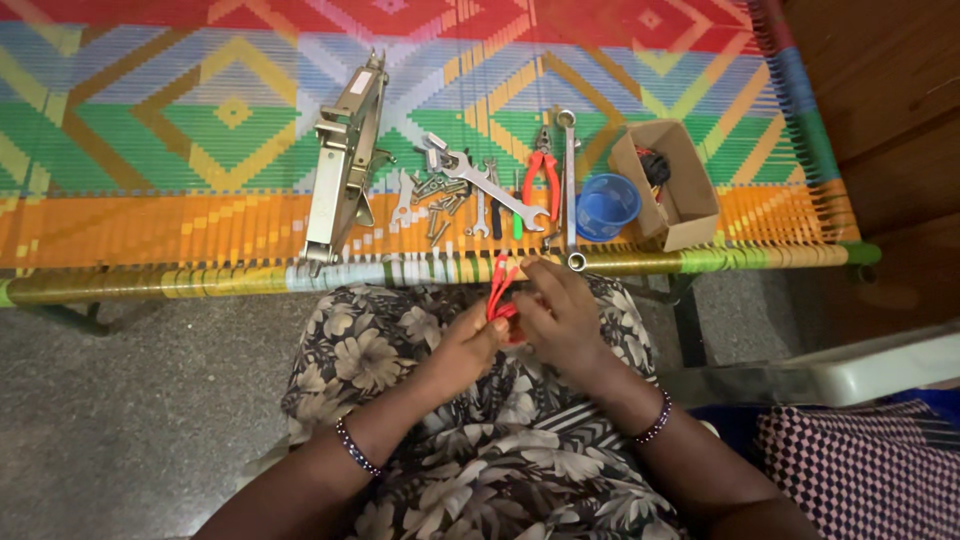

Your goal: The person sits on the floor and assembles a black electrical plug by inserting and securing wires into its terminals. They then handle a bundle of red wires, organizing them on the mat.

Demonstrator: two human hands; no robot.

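Head view, looking down over your lap. Your left hand (468,345) and right hand (560,318) meet at the centre of the frame, above a floral-print garment (400,400), and both close on a red-handled tool (500,290). Its two slim red grips rise toward 12 o'clock from between your hands; the working end is hidden under your fingers (535,300), so its kind cannot be told for certain. The left hand's fingers wrap the lower part, the right hand's fingers fold over it from 3 o'clock; neither hand is spread wide.

To handle this step well, keep the tool low over your lap, steady it with the left hand and let the right do the fine work. Hold the red grips apart from the bed's edge so that they do not catch on it. This is a judgement from the pose alone.

The tool appears small and light, its grips glossy red, slightly splayed, and bright against the print.

At 12 o'clock from your hands lies a woven bed (200,150) in many colours, carrying a scissor jack (340,170) at 11 o'clock, a cluster of spanners (480,185) and loose bolts, red-handled pliers (545,170), a long socket wrench (570,190), a blue cup (605,205) and an open cardboard box (675,190) at 1 o'clock. Beaded bracelets (355,447) circle both wrists.
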